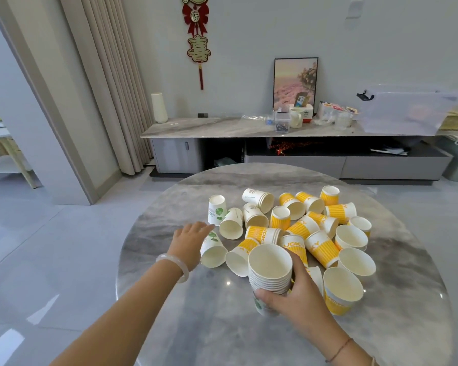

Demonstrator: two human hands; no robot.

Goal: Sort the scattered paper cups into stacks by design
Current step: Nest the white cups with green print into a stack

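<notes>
I have just one view, from the camera on the wearer's head, angled forward and down over the round table (pixel 169 286). Both forearms reach in from the bottom edge, close to the lens. Further off, it faces a low cabinet (pixel 222 128) against the wall.

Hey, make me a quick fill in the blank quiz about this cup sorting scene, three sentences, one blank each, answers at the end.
1. The right hand holds a nested ____ of white cups.
2. The left hand reaches a tipped cup printed with a ____ plant design.
3. Most loose cups on the round table have ____ striped bands, like this one.

Missing words: stack; green; yellow
</notes>
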